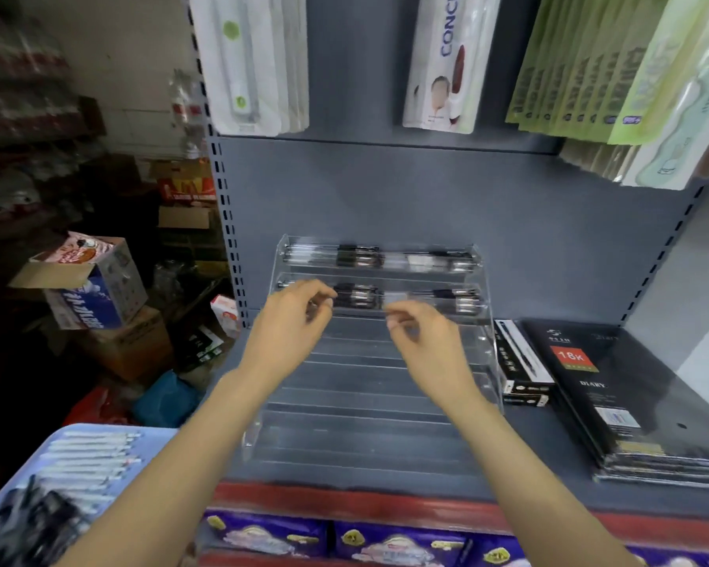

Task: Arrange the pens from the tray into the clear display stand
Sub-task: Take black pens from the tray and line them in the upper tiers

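The clear display stand (369,407) sits on the grey shelf, its tiers stepping upward to the back. Black-and-clear pens (359,255) lie in the top tier, and more pens (455,298) lie in the second tier. My left hand (293,321) hovers with curled fingers over the left end of the second tier. My right hand (422,341) is at the tier's middle, thumb and forefinger close together. Blur hides whether either hand holds a pen. The blue tray (156,437) at the lower left carries several white pens (91,456) and dark pens (29,521).
A boxed pen set (520,362) and a stack of black diaries (614,386) lie right of the stand. Packets (443,63) hang above the shelf. The shelf has a red front edge (344,501). Cardboard boxes (95,280) crowd the floor to the left.
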Motion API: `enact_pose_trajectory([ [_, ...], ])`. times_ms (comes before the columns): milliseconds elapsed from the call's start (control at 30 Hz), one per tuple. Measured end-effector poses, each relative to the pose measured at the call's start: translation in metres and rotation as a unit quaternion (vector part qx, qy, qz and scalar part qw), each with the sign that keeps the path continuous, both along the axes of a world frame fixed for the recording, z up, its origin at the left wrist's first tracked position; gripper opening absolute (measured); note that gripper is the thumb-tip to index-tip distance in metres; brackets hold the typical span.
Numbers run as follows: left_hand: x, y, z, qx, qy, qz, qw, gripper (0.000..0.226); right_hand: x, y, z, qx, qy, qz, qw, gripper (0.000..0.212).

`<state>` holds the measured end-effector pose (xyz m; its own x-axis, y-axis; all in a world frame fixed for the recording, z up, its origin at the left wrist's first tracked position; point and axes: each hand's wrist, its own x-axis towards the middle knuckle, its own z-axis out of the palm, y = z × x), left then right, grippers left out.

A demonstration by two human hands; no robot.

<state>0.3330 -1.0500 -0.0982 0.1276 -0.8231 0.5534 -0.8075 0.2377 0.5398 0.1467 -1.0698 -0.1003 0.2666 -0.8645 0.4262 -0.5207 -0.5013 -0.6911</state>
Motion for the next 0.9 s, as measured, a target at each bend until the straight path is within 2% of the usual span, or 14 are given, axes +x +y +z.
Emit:
enact_pose_trajectory([
  [167, 0.066, 0.067, -0.023, 0.040, 0.037, 0.010, 0.998, 0.011, 0.083, 0.056, -0.025, 0.060, -0.003, 0.056, 0.997, 0.020],
  [300, 0.135, 0.127, -0.056, 0.091, 0.030, 0.026, 0.995, 0.009, 0.160, 0.116, -0.055, 0.119, 0.006, 0.092, 0.989, 0.019],
  [500, 0.233, 0.206, -0.134, 0.241, 0.057, 0.020, 0.969, 0.009, 0.252, 0.194, -0.118, 0.207, 0.071, 0.101, 0.971, 0.020],
  [700, 0.303, 0.268, -0.187, 0.313, 0.070, 0.068, 0.945, 0.017, 0.304, 0.236, -0.184, 0.298, 0.151, 0.104, 0.937, 0.024],
  [900, 0.344, 0.288, -0.215, 0.344, -0.069, 0.065, 0.934, 0.046, 0.340, 0.232, -0.210, 0.295, 0.207, 0.062, 0.931, 0.043],
])
